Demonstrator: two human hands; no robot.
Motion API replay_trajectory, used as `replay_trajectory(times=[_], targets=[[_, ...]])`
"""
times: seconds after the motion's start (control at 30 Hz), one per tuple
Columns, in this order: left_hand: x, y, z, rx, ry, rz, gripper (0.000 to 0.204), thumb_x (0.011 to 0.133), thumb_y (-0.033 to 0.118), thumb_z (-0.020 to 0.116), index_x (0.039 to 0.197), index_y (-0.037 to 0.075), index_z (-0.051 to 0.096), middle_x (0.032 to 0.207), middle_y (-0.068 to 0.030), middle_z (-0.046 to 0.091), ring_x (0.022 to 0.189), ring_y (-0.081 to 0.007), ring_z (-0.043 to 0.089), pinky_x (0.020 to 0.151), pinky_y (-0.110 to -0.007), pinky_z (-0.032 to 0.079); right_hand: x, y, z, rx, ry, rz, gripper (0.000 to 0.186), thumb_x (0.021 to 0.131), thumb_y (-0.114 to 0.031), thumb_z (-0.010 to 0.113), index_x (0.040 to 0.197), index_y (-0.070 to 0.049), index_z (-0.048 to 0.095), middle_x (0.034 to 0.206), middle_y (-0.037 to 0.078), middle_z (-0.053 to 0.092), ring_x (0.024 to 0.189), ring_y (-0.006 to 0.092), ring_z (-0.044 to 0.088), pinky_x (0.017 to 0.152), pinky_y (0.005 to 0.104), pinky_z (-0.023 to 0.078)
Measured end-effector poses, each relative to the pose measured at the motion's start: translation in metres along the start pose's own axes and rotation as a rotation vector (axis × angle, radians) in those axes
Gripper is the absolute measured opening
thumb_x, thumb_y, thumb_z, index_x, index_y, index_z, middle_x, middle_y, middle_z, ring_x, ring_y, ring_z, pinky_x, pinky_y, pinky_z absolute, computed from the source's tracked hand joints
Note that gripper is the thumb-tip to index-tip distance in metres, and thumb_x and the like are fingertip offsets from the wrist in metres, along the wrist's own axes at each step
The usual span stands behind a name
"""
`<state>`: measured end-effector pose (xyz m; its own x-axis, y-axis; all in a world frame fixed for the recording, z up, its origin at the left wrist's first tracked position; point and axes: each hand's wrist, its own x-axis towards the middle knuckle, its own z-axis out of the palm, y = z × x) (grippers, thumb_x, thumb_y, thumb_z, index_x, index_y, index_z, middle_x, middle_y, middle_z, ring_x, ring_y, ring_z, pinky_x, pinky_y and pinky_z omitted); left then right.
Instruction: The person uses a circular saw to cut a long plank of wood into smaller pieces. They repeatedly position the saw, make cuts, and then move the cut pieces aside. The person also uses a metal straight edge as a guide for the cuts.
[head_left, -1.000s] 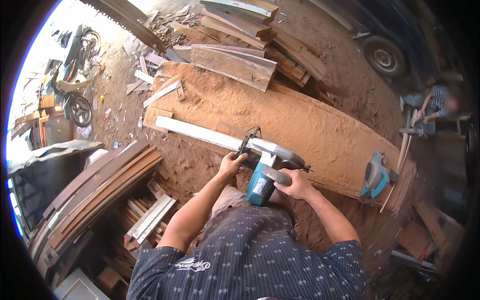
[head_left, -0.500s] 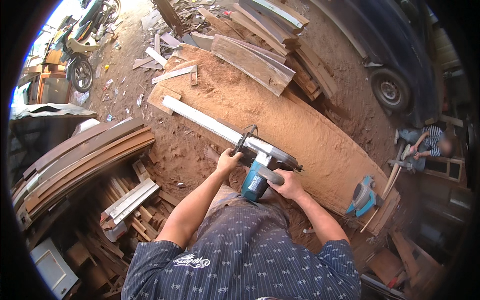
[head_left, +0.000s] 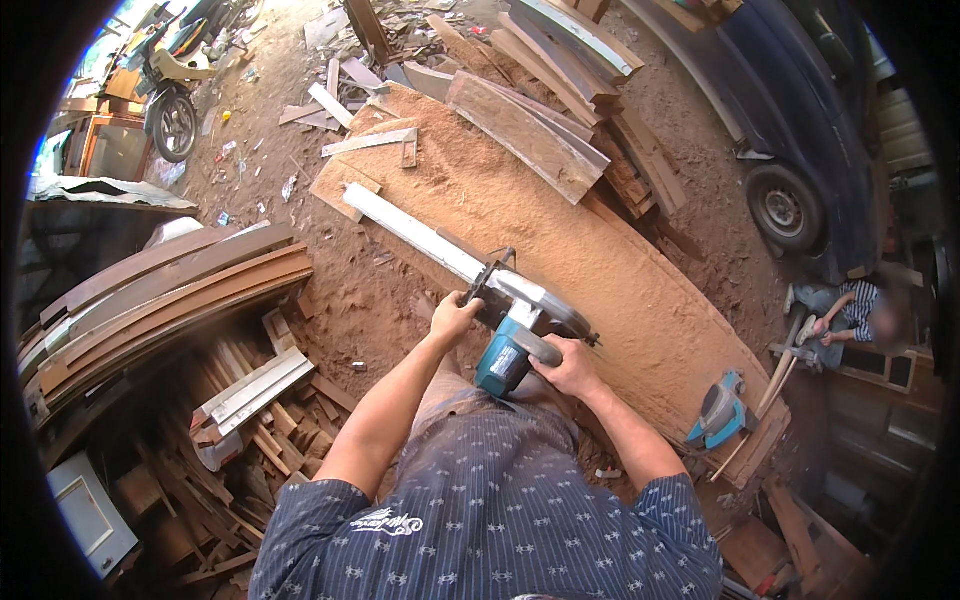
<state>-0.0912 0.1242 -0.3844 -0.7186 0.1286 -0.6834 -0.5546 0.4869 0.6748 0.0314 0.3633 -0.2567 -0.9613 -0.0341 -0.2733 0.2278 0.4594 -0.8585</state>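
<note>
The right hand [head_left: 568, 366] is closed around the rear handle of a circular saw [head_left: 497, 362], and the left hand [head_left: 457, 318] pinches the black front edge of its base; whether these fingers also press the wood, I cannot tell. The saw lies between and just ahead of both hands, its teal motor housing toward the body, carrying a label with pale lettering too small for reading. From the saw, a white wooden strip [head_left: 420, 240] goes forward and left of the left hand, along a long board [head_left: 640, 330] covered with sawdust. Nearer the body, the dark patterned shirt [head_left: 480, 500] bears white script lettering on the chest. To the right of the right hand, a teal electric planer [head_left: 720, 410] rests at the board's end. Well beyond the left hand lies a framing square [head_left: 375, 143], and farther forward are stacked planks [head_left: 530, 135]. Far right of the hands, another person [head_left: 850, 315] sits.
</note>
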Motion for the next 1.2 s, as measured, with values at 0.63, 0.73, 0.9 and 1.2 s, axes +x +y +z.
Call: replay_trajectory(times=[0.63, 0.73, 0.9, 1.2], targets=[[0.025, -0.008, -0.054, 0.024, 0.011, -0.031, 0.046, 0.085, 0.038, 0.073, 0.114, 0.001, 0.071, 0.093, -0.0102, 0.075, 0.08, -0.0175, 0.071, 0.079, -0.033, 0.055, 0.039, -0.028, 0.042, -0.002, 0.022, -0.065, 0.022, 0.083, -0.019, 0.076, 0.095, -0.001, 0.07, 0.085, 0.019, 0.07, 0.078, 0.0364, 0.07, 0.071, 0.0416, 0.054], [0.032, -0.012, -0.061, 0.04, 0.027, -0.015, 0.044, 0.086, 0.036, 0.074, 0.112, 0.001, 0.072, 0.09, -0.0098, 0.074, 0.077, -0.0163, 0.07, 0.075, -0.032, 0.055, 0.046, -0.03, 0.047, -0.013, 0.016, -0.073, 0.022, 0.082, -0.018, 0.076, 0.094, -0.001, 0.07, 0.085, 0.019, 0.07, 0.078, 0.0366, 0.07, 0.071, 0.0417, 0.054], [0.028, 0.002, -0.073, -0.022, 0.02, -0.036, 0.04, 0.088, 0.033, 0.075, 0.111, 0.0, 0.072, 0.088, -0.0086, 0.074, 0.072, -0.0143, 0.068, 0.071, -0.031, 0.054, 0.055, -0.036, 0.054, -0.011, 0.009, -0.054, 0.021, 0.082, -0.018, 0.076, 0.095, -0.002, 0.07, 0.086, 0.018, 0.071, 0.08, 0.0375, 0.07, 0.072, 0.0425, 0.054], [0.045, -0.002, -0.097, -0.029, 0.007, 0.022, 0.043, 0.091, 0.032, 0.071, 0.119, 0.0, 0.066, 0.094, -0.0086, 0.072, 0.069, -0.0134, 0.066, 0.059, -0.031, 0.053, 0.076, -0.046, 0.07, -0.033, 0.016, -0.069, 0.021, 0.08, -0.017, 0.076, 0.096, -0.003, 0.071, 0.088, 0.018, 0.072, 0.082, 0.0382, 0.07, 0.073, 0.0437, 0.055]])
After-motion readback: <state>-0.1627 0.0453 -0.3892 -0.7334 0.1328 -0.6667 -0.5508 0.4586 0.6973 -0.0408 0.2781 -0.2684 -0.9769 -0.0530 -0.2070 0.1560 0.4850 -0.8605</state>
